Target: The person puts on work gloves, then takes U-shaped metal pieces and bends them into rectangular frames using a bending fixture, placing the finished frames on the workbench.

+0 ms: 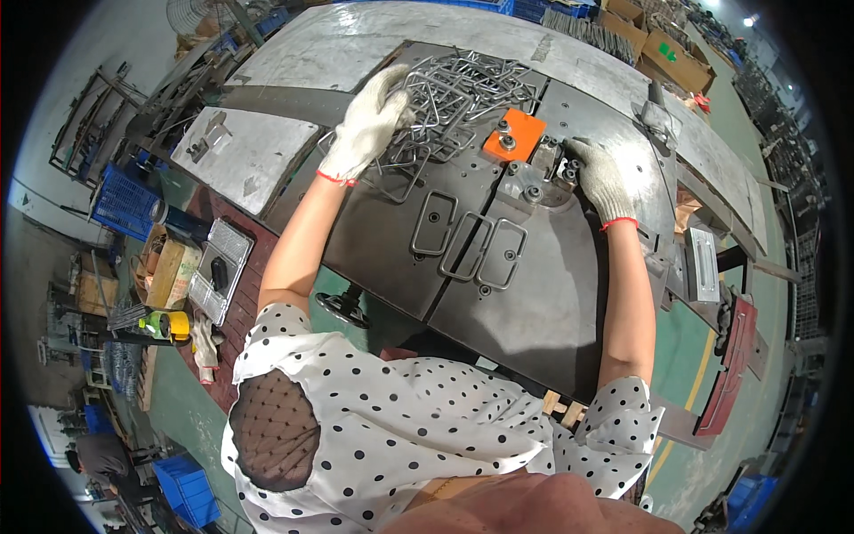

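Observation:
My left hand (369,125), in a white knit glove with a red cuff, is at the left edge of a heap of bent metal wire frames (463,89). Its thumb and fingers are apart, with no frame clearly between them. My right hand (603,178), gloved alike, has its fingers curled at the right side of a small bolted metal fixture (538,182). What its fingertips grip there is hidden. An orange plate (518,135) with bolts adjoins the fixture. Several rounded rectangular frames, one being a wire frame (434,223), lie flat on the dark metal table (374,258) nearer me.
A handwheel (343,308) juts out below the table's front left edge. On the left are a wire tray (221,267), a blue crate (123,203) and spare gloves (205,349). Cardboard boxes (673,62) stand far right. Another person (111,467) bends beside a blue bin at lower left.

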Tool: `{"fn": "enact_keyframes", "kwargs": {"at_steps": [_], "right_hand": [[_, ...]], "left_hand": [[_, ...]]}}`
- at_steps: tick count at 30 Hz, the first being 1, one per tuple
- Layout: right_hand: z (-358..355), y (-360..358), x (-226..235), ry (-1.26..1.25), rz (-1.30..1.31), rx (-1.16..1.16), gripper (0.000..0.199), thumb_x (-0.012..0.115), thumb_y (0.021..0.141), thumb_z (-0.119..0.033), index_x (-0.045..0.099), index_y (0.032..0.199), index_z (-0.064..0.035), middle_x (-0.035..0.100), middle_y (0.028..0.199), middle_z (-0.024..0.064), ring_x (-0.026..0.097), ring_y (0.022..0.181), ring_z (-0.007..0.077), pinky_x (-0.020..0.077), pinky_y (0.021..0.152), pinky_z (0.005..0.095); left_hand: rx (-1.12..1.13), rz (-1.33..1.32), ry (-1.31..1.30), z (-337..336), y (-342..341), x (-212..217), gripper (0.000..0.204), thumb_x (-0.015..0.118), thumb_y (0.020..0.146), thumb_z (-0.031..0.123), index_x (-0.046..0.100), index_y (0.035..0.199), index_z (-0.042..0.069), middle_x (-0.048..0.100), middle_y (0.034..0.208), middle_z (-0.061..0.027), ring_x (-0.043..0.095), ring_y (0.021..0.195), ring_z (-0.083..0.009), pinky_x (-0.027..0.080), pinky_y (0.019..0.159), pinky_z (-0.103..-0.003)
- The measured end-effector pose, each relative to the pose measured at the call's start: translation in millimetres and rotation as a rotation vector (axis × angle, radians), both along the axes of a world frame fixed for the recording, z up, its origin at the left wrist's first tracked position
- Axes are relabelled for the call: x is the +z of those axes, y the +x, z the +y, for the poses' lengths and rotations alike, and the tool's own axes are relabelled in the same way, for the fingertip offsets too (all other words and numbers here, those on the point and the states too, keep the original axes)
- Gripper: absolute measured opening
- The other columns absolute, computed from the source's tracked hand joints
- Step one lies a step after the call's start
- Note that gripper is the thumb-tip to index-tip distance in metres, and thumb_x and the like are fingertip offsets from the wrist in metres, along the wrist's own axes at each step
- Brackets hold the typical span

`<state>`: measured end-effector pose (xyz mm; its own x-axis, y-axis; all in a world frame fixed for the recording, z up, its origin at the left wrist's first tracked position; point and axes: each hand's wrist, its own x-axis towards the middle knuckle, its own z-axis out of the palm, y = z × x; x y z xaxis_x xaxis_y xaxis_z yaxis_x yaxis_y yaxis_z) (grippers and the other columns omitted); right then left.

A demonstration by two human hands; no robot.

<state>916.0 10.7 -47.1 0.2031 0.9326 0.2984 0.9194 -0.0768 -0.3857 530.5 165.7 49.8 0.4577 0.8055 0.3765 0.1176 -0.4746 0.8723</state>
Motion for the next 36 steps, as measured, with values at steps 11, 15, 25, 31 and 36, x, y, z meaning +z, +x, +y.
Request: {"fn": "enact_keyframes", "kwargs": {"at_steps": [11,15,25,31,36], "right_hand": [[-5,-10,12,-0.022,0.023,-0.039,0.041,0.053,0.099,-0.006,0.071,0.135,-0.0069,0.072,0.132,0.0174,0.066,0.125,0.0369,0.0504,0.107,0.0435],[-7,-17,27,-0.052,0.017,-0.030,0.039,0.051,0.101,-0.004,0.070,0.135,-0.0029,0.073,0.132,0.0187,0.067,0.127,0.0337,0.0505,0.108,0.0398],[50,-19,53,-0.250,0.079,-0.054,0.046,0.055,0.108,-0.042,0.074,0.126,-0.0041,0.074,0.123,0.0242,0.068,0.120,0.0427,0.0521,0.102,0.0473],[72,-46,54,-0.334,-0.112,-0.160,0.090,0.058,0.091,-0.082,0.079,0.097,0.0046,0.074,0.099,0.0323,0.072,0.101,0.0485,0.0553,0.089,0.0553],[78,-45,50,-0.365,-0.143,-0.154,0.090,0.058,0.091,-0.082,0.079,0.096,0.0051,0.074,0.097,0.0313,0.073,0.099,0.0477,0.0557,0.088,0.0550]], "left_hand": [[-0.143,-0.219,-0.173,-12,27,-12,0.043,0.064,0.107,0.018,0.058,0.146,-0.002,0.072,0.110,-0.0079,0.065,0.083,-0.0093,0.054,0.075,-0.025],[-0.145,-0.175,-0.208,-25,25,-12,0.045,0.062,0.108,0.015,0.055,0.148,-0.003,0.071,0.109,-0.0073,0.063,0.082,-0.0090,0.053,0.075,-0.025],[-0.308,-0.249,-0.448,-30,26,-29,0.042,0.060,0.109,0.010,0.055,0.149,-0.001,0.070,0.108,-0.0058,0.060,0.078,-0.0075,0.052,0.071,-0.023],[-0.280,-0.230,-0.445,-28,30,-30,0.047,0.059,0.109,0.009,0.050,0.154,0.001,0.069,0.108,-0.0048,0.059,0.080,-0.0060,0.051,0.071,-0.022],[-0.276,-0.213,-0.477,-30,31,-29,0.047,0.059,0.108,0.008,0.050,0.154,0.003,0.069,0.108,-0.0047,0.060,0.080,-0.0067,0.050,0.069,-0.023]]}}
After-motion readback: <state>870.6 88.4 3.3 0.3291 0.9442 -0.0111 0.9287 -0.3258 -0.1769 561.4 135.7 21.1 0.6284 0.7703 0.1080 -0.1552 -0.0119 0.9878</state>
